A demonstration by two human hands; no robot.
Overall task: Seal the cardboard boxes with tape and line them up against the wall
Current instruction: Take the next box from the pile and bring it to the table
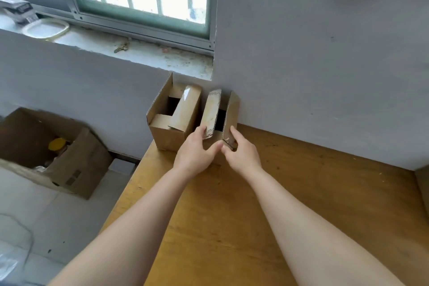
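Two small cardboard boxes stand side by side at the far left corner of the wooden table (301, 193), against the wall. The left box (167, 137) has its flaps half open, with a strip of clear tape on one flap. The right box (228, 114) also has its two long flaps raised, showing a dark gap between them. My left hand (195, 153) holds the near end of its left flap, thumb on top. My right hand (241, 153) pinches the near end of its right flap. No tape roll is in sight.
A large open cardboard box (76, 169) with a yellow-lidded jar inside sits on the floor to the left of the table. Above the boxes is a windowsill (139, 51) with a key and a white lid. Another cardboard edge (423, 183) shows at the table's right.
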